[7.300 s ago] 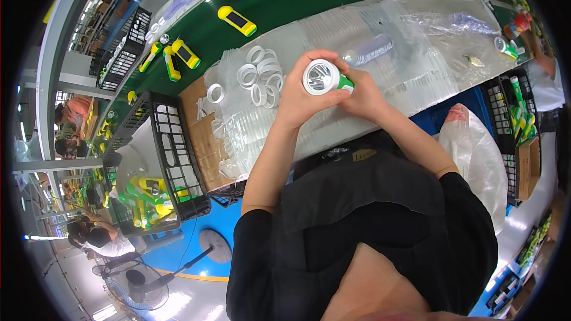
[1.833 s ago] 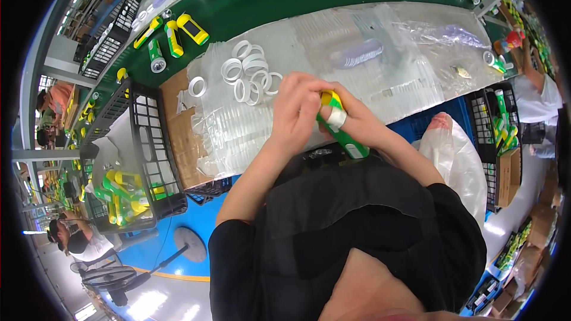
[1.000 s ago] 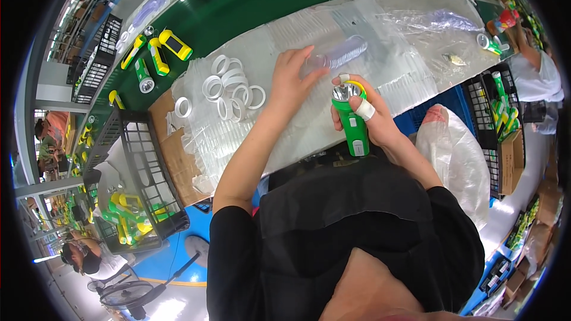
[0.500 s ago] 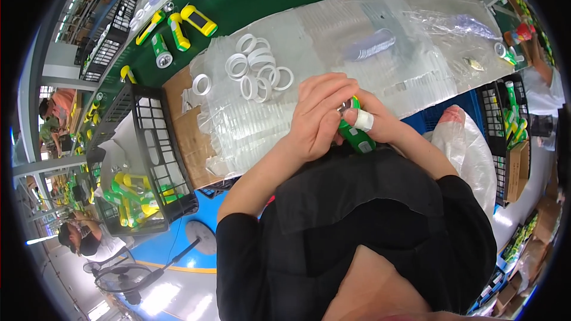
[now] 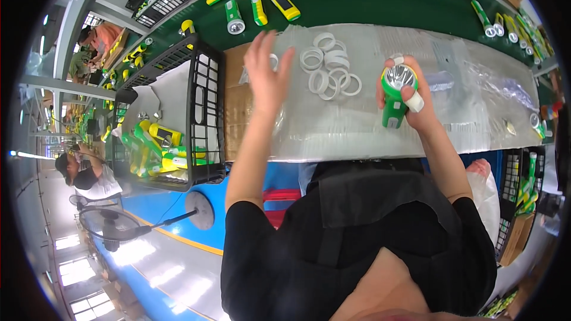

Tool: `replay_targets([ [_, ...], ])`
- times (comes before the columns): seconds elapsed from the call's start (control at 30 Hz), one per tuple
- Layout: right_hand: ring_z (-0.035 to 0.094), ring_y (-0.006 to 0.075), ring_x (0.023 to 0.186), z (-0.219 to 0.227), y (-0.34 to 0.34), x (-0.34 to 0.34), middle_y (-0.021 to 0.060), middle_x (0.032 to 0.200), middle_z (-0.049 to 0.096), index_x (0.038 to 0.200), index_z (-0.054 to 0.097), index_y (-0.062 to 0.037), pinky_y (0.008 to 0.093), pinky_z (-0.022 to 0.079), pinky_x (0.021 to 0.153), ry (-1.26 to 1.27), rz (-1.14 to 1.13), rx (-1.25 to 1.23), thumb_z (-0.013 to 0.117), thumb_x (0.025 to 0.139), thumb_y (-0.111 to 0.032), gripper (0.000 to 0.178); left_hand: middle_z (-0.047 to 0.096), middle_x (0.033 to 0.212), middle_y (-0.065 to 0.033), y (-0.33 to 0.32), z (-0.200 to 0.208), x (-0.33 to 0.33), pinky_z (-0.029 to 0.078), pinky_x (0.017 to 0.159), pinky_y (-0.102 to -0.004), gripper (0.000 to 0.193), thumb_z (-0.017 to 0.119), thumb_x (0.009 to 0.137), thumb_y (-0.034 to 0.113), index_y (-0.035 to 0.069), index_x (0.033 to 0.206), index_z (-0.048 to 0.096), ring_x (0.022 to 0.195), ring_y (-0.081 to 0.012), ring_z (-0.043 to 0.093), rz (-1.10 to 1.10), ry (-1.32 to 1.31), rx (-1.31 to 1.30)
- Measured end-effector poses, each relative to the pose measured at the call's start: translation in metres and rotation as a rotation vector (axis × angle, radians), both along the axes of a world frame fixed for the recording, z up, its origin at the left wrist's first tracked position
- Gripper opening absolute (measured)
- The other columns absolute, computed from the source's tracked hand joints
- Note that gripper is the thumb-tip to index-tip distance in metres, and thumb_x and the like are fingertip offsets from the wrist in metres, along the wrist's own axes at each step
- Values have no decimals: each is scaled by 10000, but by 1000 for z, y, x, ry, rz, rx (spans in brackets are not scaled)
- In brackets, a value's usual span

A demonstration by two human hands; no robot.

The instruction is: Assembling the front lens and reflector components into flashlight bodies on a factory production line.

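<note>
My right hand (image 5: 423,116) holds a green flashlight (image 5: 394,107) above the plastic-covered table, its round silvery reflector turned upward. White tape wraps the thumb and one fingertip of that hand. Farther left, my left hand (image 5: 266,74) is stretched out with its fingers spread and nothing in them. A single white ring (image 5: 274,61) shows partly behind those fingers. Between my hands, a loose pile of white rings (image 5: 337,62) lies on the plastic sheet.
Several yellow and green flashlights (image 5: 257,7) lie on the green surface behind the table. At the left stands a black crate (image 5: 198,104) with more flashlights. Another crate (image 5: 507,202) is at the right. A fan (image 5: 113,226) stands on the floor; co-workers sit far left.
My hands were together around the flashlight near my body. They have parted: the left reached away to the left, while the right moved the flashlight forward over the table. The view has shifted.
</note>
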State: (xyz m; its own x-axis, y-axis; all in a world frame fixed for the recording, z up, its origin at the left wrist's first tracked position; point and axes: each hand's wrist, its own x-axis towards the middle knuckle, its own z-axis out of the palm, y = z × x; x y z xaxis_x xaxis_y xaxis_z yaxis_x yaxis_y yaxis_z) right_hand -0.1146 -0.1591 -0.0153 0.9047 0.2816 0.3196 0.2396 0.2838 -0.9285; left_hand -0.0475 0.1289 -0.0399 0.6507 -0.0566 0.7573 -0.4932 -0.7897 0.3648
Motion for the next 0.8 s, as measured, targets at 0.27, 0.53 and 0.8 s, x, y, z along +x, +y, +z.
replay_targets([
  [0.27, 610, 196, 691, -16, -1, 9, 110, 833, 593, 1240, 447, -88, 326, 500, 627, 77, 12, -9, 660, 859, -548, 633, 622, 1093, -130, 54, -24, 18, 484, 836, -439, 511, 707, 837, 314, 120, 1295, 589, 994, -355, 581, 43, 378, 316],
  [0.53, 606, 179, 701, -19, 0, 7, 94, 859, 583, 1231, 445, -77, 313, 505, 625, 19, 45, 76, 697, 857, -486, 609, 608, 1105, -112, 29, 7, 15, 526, 812, -347, 406, 698, 841, 110, 126, 1240, 626, 962, -231, 633, -162, 510, 52],
  [0.8, 624, 171, 755, -24, -7, 7, 86, 956, 591, 1252, 431, -78, 307, 518, 662, 3, 40, 51, 697, 870, -428, 582, 562, 1228, -144, -98, 55, -39, 527, 897, -345, 276, 788, 760, -18, 5, 992, 641, 1112, -240, 601, -872, 492, -764],
])
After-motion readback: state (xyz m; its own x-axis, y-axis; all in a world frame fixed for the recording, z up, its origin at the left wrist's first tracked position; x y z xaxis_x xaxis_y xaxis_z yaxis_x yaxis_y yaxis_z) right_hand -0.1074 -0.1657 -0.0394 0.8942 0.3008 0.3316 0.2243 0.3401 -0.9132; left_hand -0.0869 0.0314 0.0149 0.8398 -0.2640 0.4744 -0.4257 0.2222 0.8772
